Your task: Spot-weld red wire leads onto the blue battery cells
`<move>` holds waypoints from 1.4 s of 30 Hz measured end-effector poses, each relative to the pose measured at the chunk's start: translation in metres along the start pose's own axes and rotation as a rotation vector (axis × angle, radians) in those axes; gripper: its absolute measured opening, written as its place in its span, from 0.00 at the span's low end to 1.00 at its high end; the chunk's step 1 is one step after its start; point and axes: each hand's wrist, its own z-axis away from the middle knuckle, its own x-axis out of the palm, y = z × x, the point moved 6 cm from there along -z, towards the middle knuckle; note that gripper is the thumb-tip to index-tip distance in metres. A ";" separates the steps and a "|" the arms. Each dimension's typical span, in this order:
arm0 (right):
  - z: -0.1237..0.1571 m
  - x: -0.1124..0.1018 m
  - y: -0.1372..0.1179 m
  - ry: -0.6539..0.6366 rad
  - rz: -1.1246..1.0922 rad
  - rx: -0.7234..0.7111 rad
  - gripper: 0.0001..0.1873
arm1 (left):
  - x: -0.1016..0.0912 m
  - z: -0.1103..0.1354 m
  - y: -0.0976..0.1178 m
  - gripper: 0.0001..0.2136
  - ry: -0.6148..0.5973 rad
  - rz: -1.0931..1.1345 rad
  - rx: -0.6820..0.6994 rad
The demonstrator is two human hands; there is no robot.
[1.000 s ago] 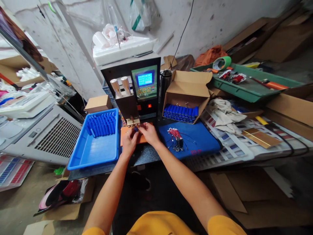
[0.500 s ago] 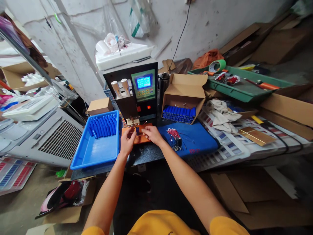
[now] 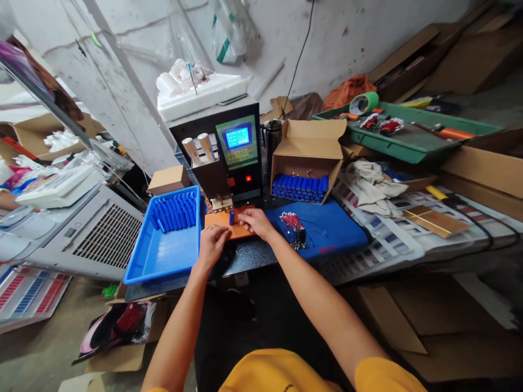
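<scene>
A blue cylindrical battery cell [image 3: 231, 218] stands upright on the orange board [image 3: 241, 232], just in front of the spot welder's electrodes [image 3: 222, 203]. My left hand [image 3: 212, 243] is at the board's left front edge, a little apart from the cell, with its fingers pressed together. Just right of the cell is my right hand [image 3: 256, 222], its thumb and fingers pinched close to the cell's side. Whatever either hand holds is too small or hidden to name. Behind the board stands the black spot welder [image 3: 192, 133] with its lit blue screen [image 3: 237, 138].
A blue tray [image 3: 134, 260] with rows of blue cells stands left. An open cardboard box [image 3: 312, 149] of blue cells is behind right. Red and black wire leads [image 3: 295, 228] lie on a blue mat [image 3: 339, 228]. A green tray [image 3: 433, 141] of tools is farther right.
My left hand has drawn back from the cell toward me and closed its fingers. The right hand stays beside the cell, which remains standing on the board. The view has shifted slightly.
</scene>
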 end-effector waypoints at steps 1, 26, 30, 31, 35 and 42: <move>0.001 0.000 0.000 -0.013 0.008 -0.011 0.17 | 0.001 -0.001 0.001 0.08 -0.003 0.018 -0.006; 0.003 -0.001 0.003 0.073 0.036 -0.130 0.18 | 0.018 -0.021 -0.004 0.11 -0.031 -0.107 -0.024; 0.005 -0.006 0.003 0.140 -0.074 -0.109 0.21 | 0.024 -0.024 -0.005 0.08 -0.001 -0.145 -0.044; 0.006 -0.007 0.002 0.148 -0.092 -0.110 0.21 | 0.024 -0.023 -0.004 0.08 0.021 -0.140 -0.065; 0.010 -0.008 0.000 0.165 -0.120 -0.108 0.20 | 0.016 -0.012 -0.001 0.10 0.141 -0.008 -0.185; 0.009 -0.004 -0.002 0.137 -0.074 -0.079 0.18 | 0.010 -0.008 0.004 0.12 0.217 0.174 -0.184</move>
